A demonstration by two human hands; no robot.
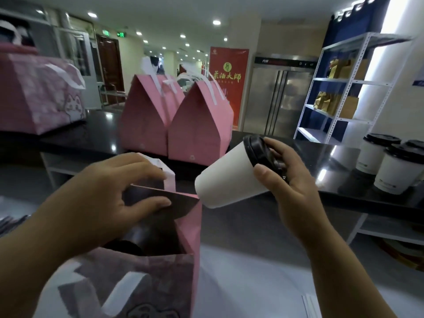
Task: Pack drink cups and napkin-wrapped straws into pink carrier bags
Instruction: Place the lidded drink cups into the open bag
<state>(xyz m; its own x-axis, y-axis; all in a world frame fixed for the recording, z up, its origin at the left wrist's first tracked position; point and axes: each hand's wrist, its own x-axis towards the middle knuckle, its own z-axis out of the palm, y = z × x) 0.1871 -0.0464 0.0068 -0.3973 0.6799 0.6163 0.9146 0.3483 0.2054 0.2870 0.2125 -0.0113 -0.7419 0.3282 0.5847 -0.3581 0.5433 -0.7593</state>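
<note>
Near the middle right of the frame, a white cup [226, 177] with a black lid, tipped on its side, bottom end pointing at the bag. Right hand [286, 177] wrapped around the lid end, thumb on the cup wall, fingers curled over the lid. Cup just beside the top edge of the open pink bag [183, 226], not inside yet.

Lower left of the frame: left hand [110, 193] pinching the far wall of that bag and pulling it wide open. Something dark down inside, maybe a cup lid, too dim to be sure.

Behind, in the middle of the frame, two closed pink bags [176, 120] on the black counter [344, 196], tops folded shut, white handles up. Look packed and done. Another pink bag [39, 97] at the upper left, blurry.

Far right edge: more white cups [392, 168] waiting on the counter, so more packing left. No napkin-wrapped straws easy to spot here. Next bit, as a guess: turning the cup upright and lowering it in without squashing the bag wall.
</note>
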